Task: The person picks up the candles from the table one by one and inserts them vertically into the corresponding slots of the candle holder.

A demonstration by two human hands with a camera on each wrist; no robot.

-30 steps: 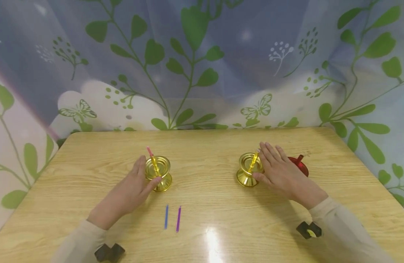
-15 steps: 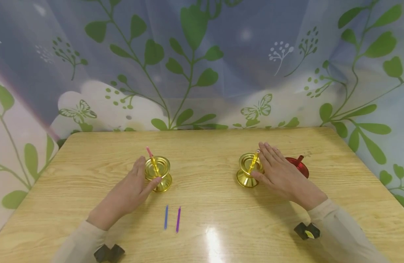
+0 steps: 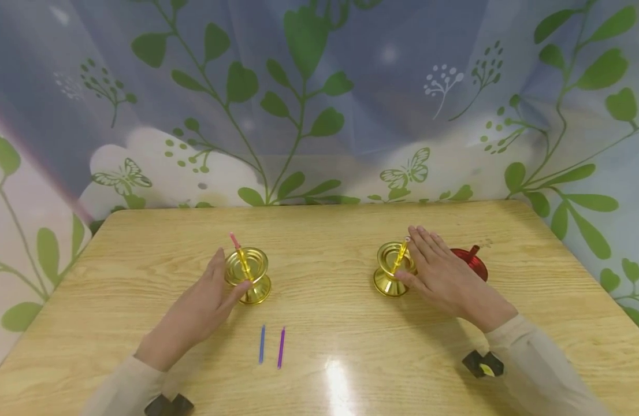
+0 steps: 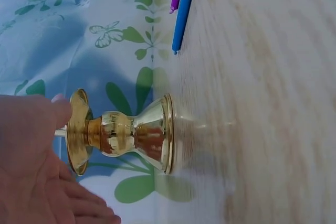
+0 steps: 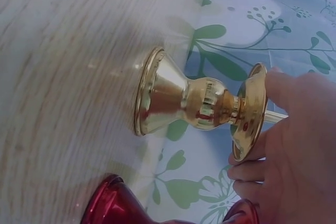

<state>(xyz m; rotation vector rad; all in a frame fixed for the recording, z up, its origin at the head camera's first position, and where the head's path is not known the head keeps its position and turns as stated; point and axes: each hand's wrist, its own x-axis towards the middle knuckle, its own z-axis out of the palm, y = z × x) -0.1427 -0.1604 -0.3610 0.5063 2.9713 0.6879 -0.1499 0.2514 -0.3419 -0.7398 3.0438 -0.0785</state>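
While upright, candle (image 3: 238, 254) in holder (image 3: 248, 275)

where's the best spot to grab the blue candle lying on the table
Pinch the blue candle at mid-length, coming straight down from above. It lies flat on the table, thin and straight, with the purple candle close beside it on the right, so probably a fingertip on each long side, the right one slipped into the narrow gap between them.
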